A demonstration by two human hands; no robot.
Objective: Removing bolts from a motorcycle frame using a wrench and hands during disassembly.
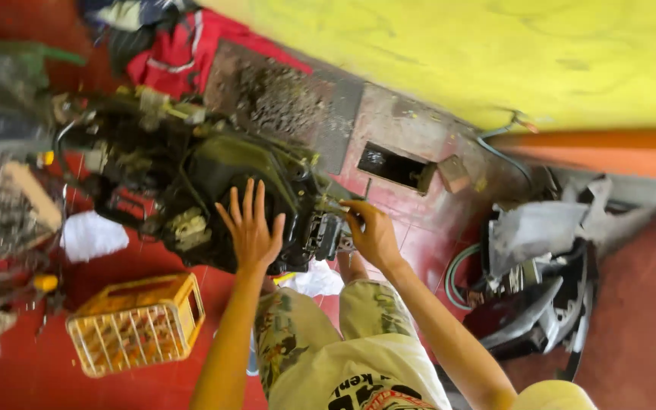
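Hands: two are counted, both bare, both laid on one machine.
Left hand (pixel 250 228): it is spread wide, fingers fanned, palm pressed flat on the dark frame; nothing is gripped.
Right hand (pixel 372 231): it is curled narrow around a small part at the frame's rear edge; what is pinched cannot be told through the blur.
Stripped scooter frame (pixel 191 178): one, black and greasy, laid across the floor just ahead of the knees, wires and hoses exposed.
Crate (pixel 134 325): one, yellow plastic, set near the frame at lower left.
Body panels (pixel 540 296): one dark heap, piled well apart on the right.
White rags (pixel 91 235): two are seen beside the frame.
Floor (pixel 647 326): red, stained.
Wall (pixel 457 53): yellow, with one orange band.
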